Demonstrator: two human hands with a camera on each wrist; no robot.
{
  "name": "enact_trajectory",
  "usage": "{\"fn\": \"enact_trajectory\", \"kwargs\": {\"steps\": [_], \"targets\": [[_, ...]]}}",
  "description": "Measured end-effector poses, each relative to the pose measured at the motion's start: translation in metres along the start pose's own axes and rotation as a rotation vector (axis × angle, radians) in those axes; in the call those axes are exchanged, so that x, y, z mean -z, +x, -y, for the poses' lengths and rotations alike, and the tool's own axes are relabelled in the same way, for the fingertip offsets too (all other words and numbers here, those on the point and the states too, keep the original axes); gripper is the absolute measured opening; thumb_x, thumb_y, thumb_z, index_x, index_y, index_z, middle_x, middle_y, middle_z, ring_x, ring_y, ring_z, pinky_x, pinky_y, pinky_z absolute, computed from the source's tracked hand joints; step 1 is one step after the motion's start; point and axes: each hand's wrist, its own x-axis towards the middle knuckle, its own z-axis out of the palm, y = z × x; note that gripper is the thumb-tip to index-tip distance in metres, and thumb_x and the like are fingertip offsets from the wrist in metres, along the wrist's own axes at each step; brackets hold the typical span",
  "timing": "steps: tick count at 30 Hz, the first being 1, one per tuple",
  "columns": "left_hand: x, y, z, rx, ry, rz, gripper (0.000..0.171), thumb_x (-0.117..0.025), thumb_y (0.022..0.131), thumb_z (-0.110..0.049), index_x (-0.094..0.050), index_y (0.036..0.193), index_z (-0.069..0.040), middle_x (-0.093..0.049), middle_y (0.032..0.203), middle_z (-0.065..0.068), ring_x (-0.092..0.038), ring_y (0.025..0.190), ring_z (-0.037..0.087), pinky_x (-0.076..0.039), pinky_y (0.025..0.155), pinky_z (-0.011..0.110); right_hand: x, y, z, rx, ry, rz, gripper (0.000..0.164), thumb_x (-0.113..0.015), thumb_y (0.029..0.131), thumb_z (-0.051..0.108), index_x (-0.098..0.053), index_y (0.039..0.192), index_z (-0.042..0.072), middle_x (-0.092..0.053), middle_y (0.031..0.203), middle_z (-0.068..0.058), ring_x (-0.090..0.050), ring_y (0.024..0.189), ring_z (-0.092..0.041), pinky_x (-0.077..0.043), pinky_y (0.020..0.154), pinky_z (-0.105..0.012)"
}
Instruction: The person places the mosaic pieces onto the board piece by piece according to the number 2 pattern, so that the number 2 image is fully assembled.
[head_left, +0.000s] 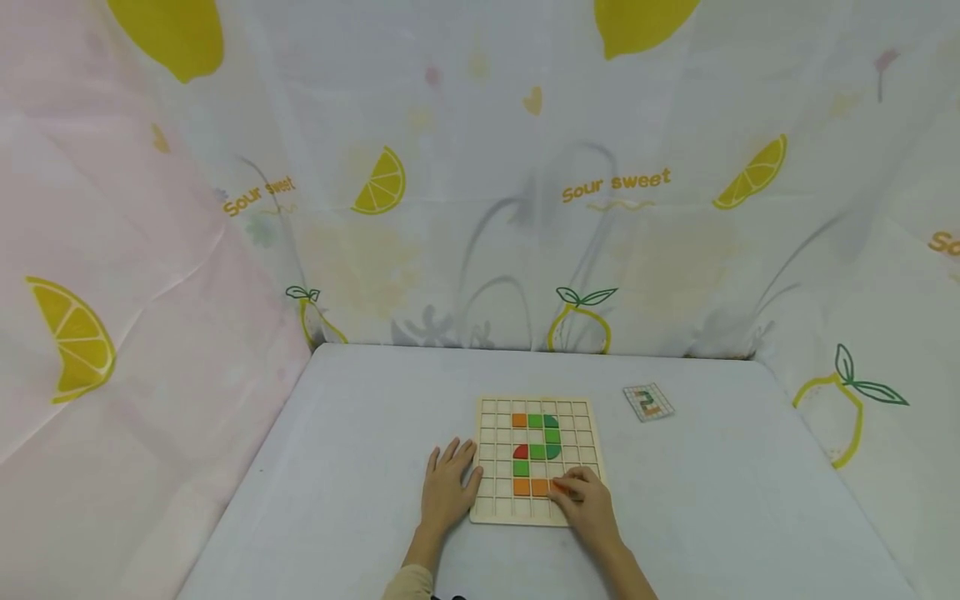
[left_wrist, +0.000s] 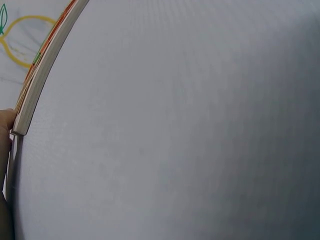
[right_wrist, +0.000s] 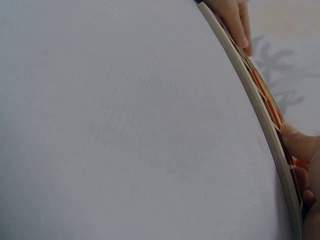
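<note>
A pale wooden grid board (head_left: pixel 491 506) lies on the table in the head view. My left hand (head_left: pixel 446 492) rests at its left edge with fingers extended. Near the lower right of the board, my right hand (head_left: pixel 591 510) pinches an orange tile (head_left: pixel 559 483) over the bottom coloured row, its fingers partly covering the tile. To the left of that tile sit two orange square tiles (head_left: pixel 539 487). Further up are green square tiles (head_left: pixel 536 421), a red rounded tile (head_left: pixel 521 452) and dark green rounded tiles (head_left: pixel 553 451). In the right wrist view the thumb (right_wrist: pixel 298 142) is beside the board's edge.
A small card (head_left: pixel 648 402) printed with a coloured grid pattern lies to the right beyond the board. White cloth covers the table (head_left: pixel 360 433). Lemon-printed fabric (head_left: pixel 480 250) hangs behind and at both sides.
</note>
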Motion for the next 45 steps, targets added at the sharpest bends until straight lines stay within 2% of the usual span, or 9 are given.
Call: {"fn": "enact_trajectory", "kwargs": {"steps": [6,11,19,24,30,37,39,42,45], "targets": [[0.001,0.000,-0.001,-0.001,-0.004,0.002,0.040,-0.062,0.086,-0.025,-0.063,0.121,-0.006,-0.062,0.125,0.007,-0.050,0.124,0.030,-0.028,0.108,0.054,-0.003,-0.002,-0.002,0.040,-0.101,-0.085,0.032,-0.085,0.061,0.017,-0.072,0.083,-0.003,-0.057,0.082,-0.001,-0.056,0.071,-0.014,-0.054,0.062,-0.024],[0.002,0.000,-0.001,-0.008,-0.012,-0.004,0.040,-0.062,0.085,-0.024,-0.063,0.121,-0.006,-0.062,0.125,0.007,-0.050,0.123,0.030,-0.029,0.108,0.054,-0.007,-0.003,-0.001,-0.008,-0.117,-0.097,0.040,-0.086,0.059,0.022,-0.071,0.085,-0.005,-0.054,0.081,-0.003,-0.051,0.069,-0.009,-0.052,0.060,-0.023],[0.002,0.001,0.001,-0.005,-0.009,-0.002,0.040,-0.062,0.085,-0.024,-0.063,0.121,-0.005,-0.062,0.125,0.008,-0.050,0.124,0.030,-0.028,0.108,0.055,0.005,0.002,0.000,-0.062,0.023,0.005,0.028,-0.082,0.065,0.006,-0.071,0.090,-0.002,-0.059,0.083,0.000,-0.056,0.070,-0.006,-0.053,0.060,-0.017],[0.000,0.001,0.002,0.001,-0.009,0.000,0.040,-0.063,0.085,-0.023,-0.063,0.121,-0.005,-0.062,0.125,0.008,-0.050,0.124,0.031,-0.028,0.108,0.055,0.011,0.005,-0.001,-0.081,0.050,0.050,0.028,-0.081,0.065,0.002,-0.070,0.091,-0.003,-0.061,0.081,-0.001,-0.055,0.068,-0.005,-0.052,0.059,-0.017],[-0.001,0.001,0.003,-0.001,-0.012,-0.006,0.040,-0.062,0.086,-0.023,-0.063,0.121,-0.005,-0.062,0.125,0.008,-0.050,0.124,0.030,-0.028,0.109,0.055,0.013,0.004,-0.002,-0.080,0.092,0.040,0.028,-0.080,0.064,-0.001,-0.070,0.090,-0.002,-0.064,0.079,0.000,-0.057,0.068,-0.003,-0.053,0.061,-0.018],[-0.002,0.002,0.002,0.000,-0.016,-0.004,0.040,-0.063,0.085,-0.024,-0.063,0.121,-0.006,-0.062,0.125,0.008,-0.050,0.124,0.030,-0.027,0.109,0.054,0.024,0.001,-0.005,-0.079,0.125,0.045,0.025,-0.073,0.069,-0.011,-0.069,0.093,-0.002,-0.070,0.084,-0.009,-0.064,0.072,-0.008,-0.055,0.064,-0.021],[0.000,0.003,0.004,0.002,-0.033,0.015,0.040,-0.062,0.086,-0.024,-0.063,0.121,-0.005,-0.061,0.126,0.009,-0.049,0.125,0.031,-0.027,0.109,0.055,0.029,-0.001,-0.006,-0.076,0.100,0.031,0.024,-0.071,0.072,-0.011,-0.069,0.093,-0.002,-0.071,0.084,-0.008,-0.064,0.074,-0.007,-0.055,0.067,-0.019],[0.007,0.006,0.007,0.012,-0.090,0.064,0.040,-0.061,0.087,-0.022,-0.061,0.122,-0.002,-0.059,0.128,0.013,-0.048,0.126,0.034,-0.026,0.109,0.056,0.041,-0.002,-0.009,-0.017,0.035,-0.042,0.023,-0.071,0.071,-0.011,-0.069,0.093,-0.003,-0.071,0.084,-0.009,-0.066,0.074,-0.012,-0.053,0.069,-0.015],[0.021,0.010,0.014,0.039,-0.142,0.081,0.040,-0.061,0.089,-0.020,-0.059,0.122,0.002,-0.056,0.130,0.019,-0.047,0.125,0.037,-0.028,0.108,0.056,0.061,0.002,-0.015,0.065,-0.108,-0.136,0.028,-0.074,0.067,-0.008,-0.068,0.095,-0.006,-0.070,0.089,-0.016,-0.066,0.081,-0.027,-0.054,0.073,-0.026]]}}
